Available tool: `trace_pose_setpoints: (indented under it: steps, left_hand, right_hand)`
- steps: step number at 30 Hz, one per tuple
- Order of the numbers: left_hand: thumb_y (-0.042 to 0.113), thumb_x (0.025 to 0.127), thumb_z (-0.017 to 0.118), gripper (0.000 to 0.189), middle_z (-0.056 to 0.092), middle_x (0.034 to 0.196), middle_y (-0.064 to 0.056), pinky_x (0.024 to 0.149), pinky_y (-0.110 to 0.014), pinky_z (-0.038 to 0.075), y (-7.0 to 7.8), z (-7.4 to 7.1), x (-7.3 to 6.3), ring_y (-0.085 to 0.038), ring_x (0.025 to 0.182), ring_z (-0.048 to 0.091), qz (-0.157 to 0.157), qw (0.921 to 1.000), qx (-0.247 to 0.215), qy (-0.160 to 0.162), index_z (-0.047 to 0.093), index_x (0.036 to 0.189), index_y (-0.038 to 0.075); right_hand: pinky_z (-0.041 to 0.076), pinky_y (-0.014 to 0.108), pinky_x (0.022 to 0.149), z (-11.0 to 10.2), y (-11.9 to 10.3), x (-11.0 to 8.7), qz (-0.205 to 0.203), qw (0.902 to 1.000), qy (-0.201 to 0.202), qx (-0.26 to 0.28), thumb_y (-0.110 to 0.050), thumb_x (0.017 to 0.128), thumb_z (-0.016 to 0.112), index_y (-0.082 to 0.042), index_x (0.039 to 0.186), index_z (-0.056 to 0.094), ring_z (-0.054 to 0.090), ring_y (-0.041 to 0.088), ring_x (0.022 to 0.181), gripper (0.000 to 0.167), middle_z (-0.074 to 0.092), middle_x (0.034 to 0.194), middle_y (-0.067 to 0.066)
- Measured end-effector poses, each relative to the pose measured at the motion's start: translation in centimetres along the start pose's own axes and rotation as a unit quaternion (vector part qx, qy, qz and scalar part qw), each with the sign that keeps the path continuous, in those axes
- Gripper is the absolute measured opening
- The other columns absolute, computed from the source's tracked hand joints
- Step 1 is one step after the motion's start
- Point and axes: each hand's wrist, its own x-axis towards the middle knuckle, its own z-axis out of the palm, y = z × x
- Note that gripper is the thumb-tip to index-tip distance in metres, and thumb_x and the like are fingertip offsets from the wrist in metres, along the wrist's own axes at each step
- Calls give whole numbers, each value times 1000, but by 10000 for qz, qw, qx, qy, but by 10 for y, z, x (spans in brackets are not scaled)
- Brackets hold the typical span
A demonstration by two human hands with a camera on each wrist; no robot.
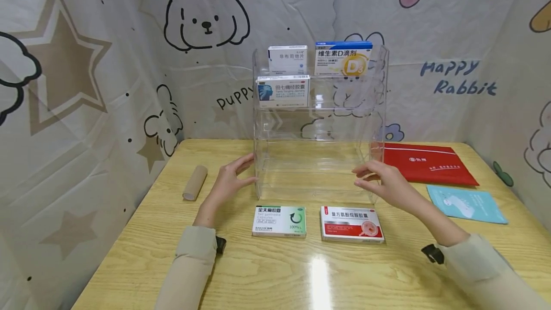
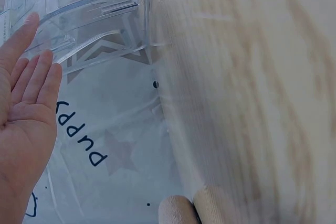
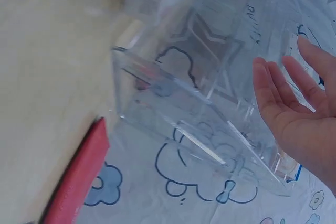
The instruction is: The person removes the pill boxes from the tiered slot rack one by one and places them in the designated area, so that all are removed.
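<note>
The clear acrylic rack (image 1: pixel 318 123) stands at the back middle of the wooden table (image 1: pixel 129 262), between the two hands. The left hand (image 1: pixel 228 183) has straight fingers at the rack's left wall; the right hand (image 1: pixel 383 183) hovers, fingers relaxed and apart, at its right front corner. Neither grips anything. This looks like steadying or squaring the rack. Just nearer than the hands lie a green-and-white box (image 1: pixel 279 221) and a red-and-white box (image 1: pixel 351 224); picking one up would call for a hand to drop back toward the body.
</note>
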Motion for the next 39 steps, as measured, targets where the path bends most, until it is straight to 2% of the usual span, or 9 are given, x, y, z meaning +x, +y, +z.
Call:
trace_pose_setpoints:
  steps: [5, 16, 23, 28, 39]
  left_hand:
    - [8, 85, 74, 68, 53, 144, -18, 109, -51, 46, -2, 0, 1, -34, 133, 52, 41, 10000, -7, 27, 45, 146, 4]
    - [7, 84, 74, 68, 54, 143, -18, 109, -50, 47, -3, 0, 1, -33, 133, 53, 39, 10000, 31, 51, 45, 146, 4]
    - [7, 84, 74, 68, 54, 143, -19, 108, -51, 47, -1, 1, -1, -34, 133, 53, 54, 10000, -26, 36, 45, 146, 4]
    - [7, 84, 74, 67, 54, 142, -18, 108, -51, 47, -2, 0, 0, -34, 132, 53, 80, 9999, 24, 68, 46, 145, 5]
    - [8, 83, 76, 68, 54, 143, -19, 107, -50, 48, -5, 1, 1, -34, 132, 53, 129, 9999, 31, 75, 46, 145, 4]
  right_hand:
    - [62, 44, 82, -6, -7, 25, -120, 9996, 221, 99, -6, 87, 72, 1, 117, 64, 68, 32, 97, 32, 68, 110, 17]
    - [59, 41, 86, -20, -28, 84, -510, 9941, 928, 223, -4, 89, 70, 2, 122, 61, 66, 32, 101, 36, 63, 116, 19]
    - [59, 46, 92, -26, -41, 118, -313, 9930, 1127, 169, -10, 92, 68, -1, 127, 59, 63, 33, 107, 38, 59, 119, 18]
    - [58, 47, 94, -26, -47, 142, -354, 9909, 1265, 304, -9, 92, 68, 1, 129, 56, 61, 33, 110, 40, 56, 124, 21]
    - [58, 44, 95, -25, -53, 188, -308, 9896, 1388, 204, -8, 90, 70, 0, 131, 55, 60, 34, 114, 45, 54, 132, 21]
